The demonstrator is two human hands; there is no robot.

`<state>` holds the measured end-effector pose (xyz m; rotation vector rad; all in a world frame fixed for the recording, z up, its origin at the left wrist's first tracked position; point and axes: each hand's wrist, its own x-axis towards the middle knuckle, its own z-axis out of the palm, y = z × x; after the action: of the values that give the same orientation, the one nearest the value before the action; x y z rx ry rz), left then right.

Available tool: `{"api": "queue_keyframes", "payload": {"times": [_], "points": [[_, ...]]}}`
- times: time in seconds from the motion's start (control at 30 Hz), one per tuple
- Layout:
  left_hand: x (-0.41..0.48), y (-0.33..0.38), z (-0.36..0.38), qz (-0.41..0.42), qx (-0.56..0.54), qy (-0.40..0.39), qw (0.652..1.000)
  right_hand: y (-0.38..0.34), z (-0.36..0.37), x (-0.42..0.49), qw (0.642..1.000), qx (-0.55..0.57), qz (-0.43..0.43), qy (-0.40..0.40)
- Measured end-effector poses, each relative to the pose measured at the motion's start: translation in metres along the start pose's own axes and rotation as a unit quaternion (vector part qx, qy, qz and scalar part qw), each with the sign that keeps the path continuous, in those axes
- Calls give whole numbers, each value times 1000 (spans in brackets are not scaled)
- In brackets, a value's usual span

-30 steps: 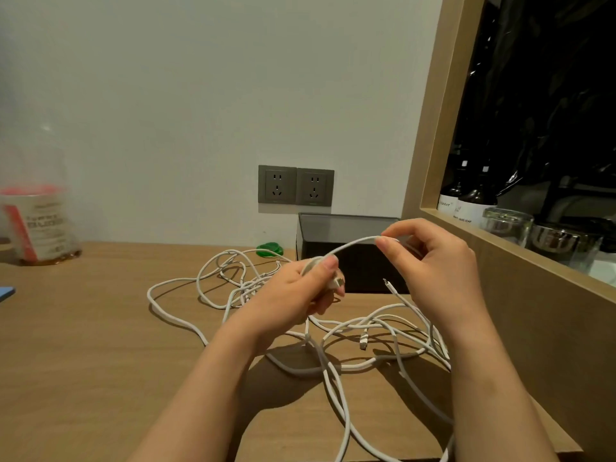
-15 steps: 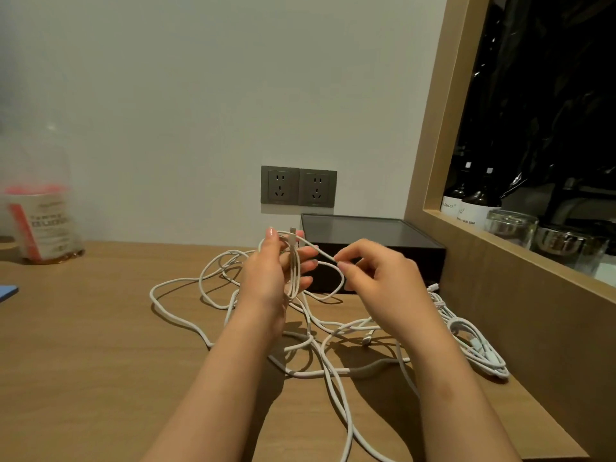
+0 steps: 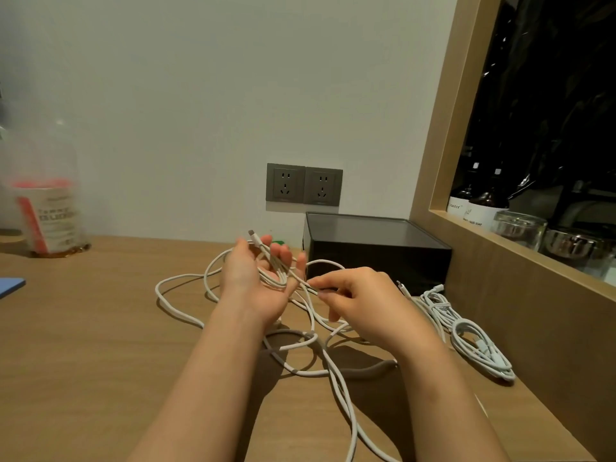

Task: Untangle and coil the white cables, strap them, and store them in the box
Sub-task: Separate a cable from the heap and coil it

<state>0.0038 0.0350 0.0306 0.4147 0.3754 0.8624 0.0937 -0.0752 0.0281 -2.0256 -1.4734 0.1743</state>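
The left hand [image 3: 256, 288] lies palm-up with fingers spread, turns of the white cable [image 3: 325, 261] draped across it and a connector [image 3: 252, 233] poking past the fingertips. The right hand [image 3: 363, 301] pinches the next strand beside it. The rest sprawls tangled on the tabletop [image 3: 83, 328] before the box [image 3: 376, 258]. Each turn should probably match the others in size, the strand fed slack and freed of crossings first.
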Motion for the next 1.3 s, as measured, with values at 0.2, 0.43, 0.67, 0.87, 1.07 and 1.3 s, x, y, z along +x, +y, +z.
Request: {"api": "queue_keyframes", "payload": {"times": [0.2,0.43,0.67,0.87,1.07,1.3], "points": [[7,17,-7,171,98,98,975,1,-6,-7,997,-26,6,-71],[-4,17,-15,398,490,221,743,-2,-25,-15,996,-17,-48,-69],[9,-3,-22,312,790,154,506,-3,-31,-17,994,-9,-101,41],[7,-14,-19,264,811,-32,522,9,-28,-11,977,-9,-95,192],[-3,-9,-20,193,801,-156,545,24,-32,-10,947,1,-82,309],[-3,-22,-14,196,859,-198,430,23,-31,-10,927,-1,-99,361]]}}
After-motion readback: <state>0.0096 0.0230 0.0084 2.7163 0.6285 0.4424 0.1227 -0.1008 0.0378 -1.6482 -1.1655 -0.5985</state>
